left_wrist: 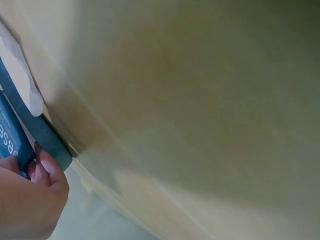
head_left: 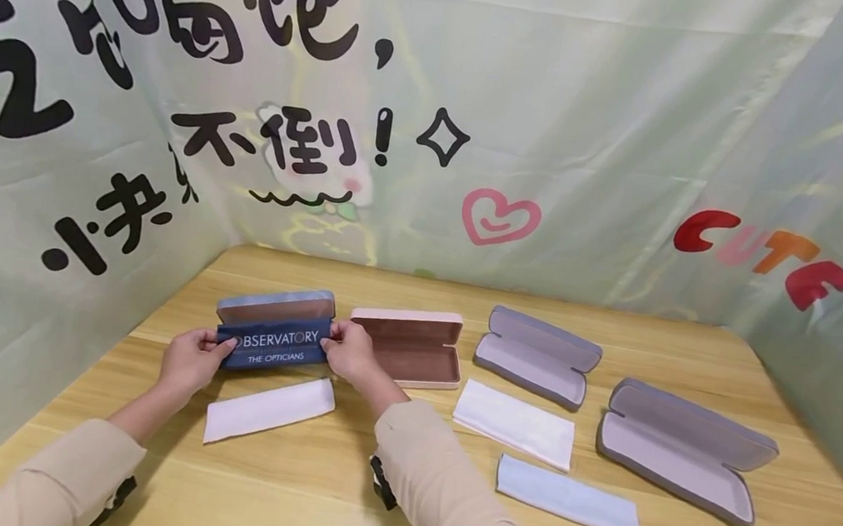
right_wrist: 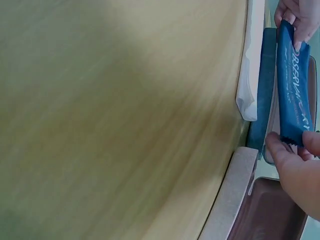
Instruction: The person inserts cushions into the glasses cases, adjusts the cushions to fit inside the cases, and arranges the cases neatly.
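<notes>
A folded navy glasses cloth (head_left: 275, 345) printed "OBSERVATORY THE OPTICIANS" is held between both hands. My left hand (head_left: 190, 357) pinches its left end, and my right hand (head_left: 353, 352) pinches the right end. Directly behind and beneath the cloth stands an open blue glasses case (head_left: 276, 305) with a brownish lining; the cloth hides most of its lower half. The right wrist view shows the cloth (right_wrist: 294, 85) stretched lengthwise over the case (right_wrist: 265, 85). From the left wrist, only one end of the cloth (left_wrist: 11, 132) and part of the left hand (left_wrist: 35, 200) are visible.
To the right stand an open pink case (head_left: 404, 370) with brown lining and two open grey-purple cases (head_left: 533, 365), (head_left: 683, 453). Folded on the wooden table (head_left: 282, 485) are a pale pink cloth (head_left: 269, 411), a white cloth (head_left: 514, 424) and a light blue cloth (head_left: 568, 498). Printed curtains (head_left: 590, 144) surround the table.
</notes>
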A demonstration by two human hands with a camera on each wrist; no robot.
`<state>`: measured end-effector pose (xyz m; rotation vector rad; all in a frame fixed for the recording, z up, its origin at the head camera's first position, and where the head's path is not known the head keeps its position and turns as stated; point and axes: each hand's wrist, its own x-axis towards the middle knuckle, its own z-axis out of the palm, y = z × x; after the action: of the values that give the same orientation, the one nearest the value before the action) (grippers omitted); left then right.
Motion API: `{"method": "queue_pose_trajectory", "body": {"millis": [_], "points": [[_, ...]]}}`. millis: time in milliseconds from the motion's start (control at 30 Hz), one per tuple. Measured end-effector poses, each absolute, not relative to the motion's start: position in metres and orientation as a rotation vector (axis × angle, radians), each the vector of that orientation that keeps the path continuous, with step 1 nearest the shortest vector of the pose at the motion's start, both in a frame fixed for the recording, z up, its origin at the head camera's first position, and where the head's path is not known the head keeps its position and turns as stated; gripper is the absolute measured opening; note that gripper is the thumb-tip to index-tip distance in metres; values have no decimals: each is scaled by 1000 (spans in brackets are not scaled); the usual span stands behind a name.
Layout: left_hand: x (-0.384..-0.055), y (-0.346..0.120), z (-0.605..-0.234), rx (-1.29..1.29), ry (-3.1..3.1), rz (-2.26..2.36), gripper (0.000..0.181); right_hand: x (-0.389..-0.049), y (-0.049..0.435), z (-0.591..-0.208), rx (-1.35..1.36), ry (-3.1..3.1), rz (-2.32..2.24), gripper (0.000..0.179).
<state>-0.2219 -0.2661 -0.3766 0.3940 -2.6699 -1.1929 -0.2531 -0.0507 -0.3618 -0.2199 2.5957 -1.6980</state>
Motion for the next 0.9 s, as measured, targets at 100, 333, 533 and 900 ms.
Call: {"method": "queue_pose_trajectory", "body": {"millis": [100, 333, 533, 900], "points": [[-221, -264, -376, 405, -2673, -1156, 31, -253, -51, -363, -204, 2567, -1695, 24], [-220, -263, -376, 386, -2685, -1143, 30, -253, -51, -366, -165, 2572, -1662, 21], [-215, -264, -374, 369, -2698, -1107, 30, -249, -50, -367, -186, 2575, -1647, 21], [-208, -264, -373, 379, -2715, -1078, 28, -239, -45, -365, -250, 2598, -1605, 23]]}}
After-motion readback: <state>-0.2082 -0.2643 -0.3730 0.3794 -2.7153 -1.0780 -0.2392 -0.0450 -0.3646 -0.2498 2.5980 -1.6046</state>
